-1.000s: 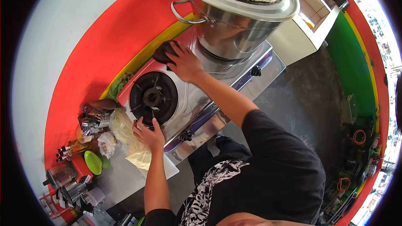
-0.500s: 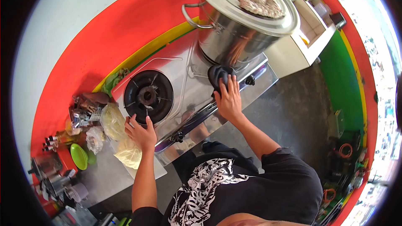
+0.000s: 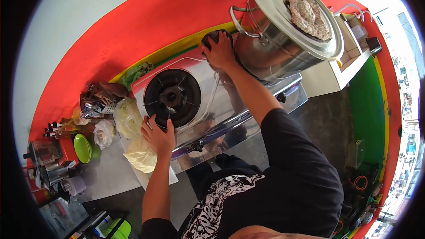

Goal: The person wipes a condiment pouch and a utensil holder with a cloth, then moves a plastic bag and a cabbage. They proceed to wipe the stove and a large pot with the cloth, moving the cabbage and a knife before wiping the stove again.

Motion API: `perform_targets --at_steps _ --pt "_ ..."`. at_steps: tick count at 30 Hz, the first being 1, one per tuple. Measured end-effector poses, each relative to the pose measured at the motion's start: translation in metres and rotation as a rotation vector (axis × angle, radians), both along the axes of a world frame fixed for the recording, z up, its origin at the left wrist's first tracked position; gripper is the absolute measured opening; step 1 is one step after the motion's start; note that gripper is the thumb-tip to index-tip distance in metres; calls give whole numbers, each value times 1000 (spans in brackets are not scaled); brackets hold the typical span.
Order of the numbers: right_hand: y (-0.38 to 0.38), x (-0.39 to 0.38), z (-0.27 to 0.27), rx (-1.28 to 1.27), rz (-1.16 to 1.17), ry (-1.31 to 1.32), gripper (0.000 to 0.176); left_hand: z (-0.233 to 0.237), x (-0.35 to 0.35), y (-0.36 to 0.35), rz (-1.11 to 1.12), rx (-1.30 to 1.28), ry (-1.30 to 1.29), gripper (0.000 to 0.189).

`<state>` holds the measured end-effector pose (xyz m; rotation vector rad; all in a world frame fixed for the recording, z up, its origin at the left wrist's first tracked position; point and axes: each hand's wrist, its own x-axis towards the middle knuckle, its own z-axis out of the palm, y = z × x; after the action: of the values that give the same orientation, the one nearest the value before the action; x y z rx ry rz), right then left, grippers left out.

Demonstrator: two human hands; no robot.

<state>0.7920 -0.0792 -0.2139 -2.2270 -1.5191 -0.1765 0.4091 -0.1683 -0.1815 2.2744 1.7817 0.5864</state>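
My right hand [image 3: 220,52] presses a dark cloth [image 3: 215,36] onto the far edge of the steel stove top [image 3: 208,93], beside the large steel stockpot [image 3: 283,44]. The pot stands on the right burner with its lid on and a woven pad [image 3: 309,15] on the lid. My left hand [image 3: 158,136] rests flat on the stove's near left corner, fingers spread, just in front of the black left burner [image 3: 171,97]. It holds nothing.
Plastic bags of greens [image 3: 128,119] and a white board lie left of the stove. Further left stand a green bowl [image 3: 83,148], bottles, a utensil rack [image 3: 95,102] and blender jars [image 3: 44,159]. A red and yellow wall runs behind. A cream cabinet [image 3: 341,68] stands right of the pot.
My right hand has carried the cloth from the stove's front edge under the pot up to the far edge beside the pot. My left hand has stayed on the stove corner.
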Motion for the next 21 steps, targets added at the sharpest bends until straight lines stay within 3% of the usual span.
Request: perform_targets --at_steps 4,10,17,21 --pt "18 8 5 -81 -17 6 57 -5 -2 1 -2 19 -5 58" --pt "-10 -27 4 79 -78 59 51 0 -2 -1 -4 32 -13 59" --pt "-173 -121 29 16 258 120 50 -2 -5 -1 -23 22 -1 59" --pt "-246 -108 30 3 169 145 49 -4 -3 -2 -35 55 2 58"
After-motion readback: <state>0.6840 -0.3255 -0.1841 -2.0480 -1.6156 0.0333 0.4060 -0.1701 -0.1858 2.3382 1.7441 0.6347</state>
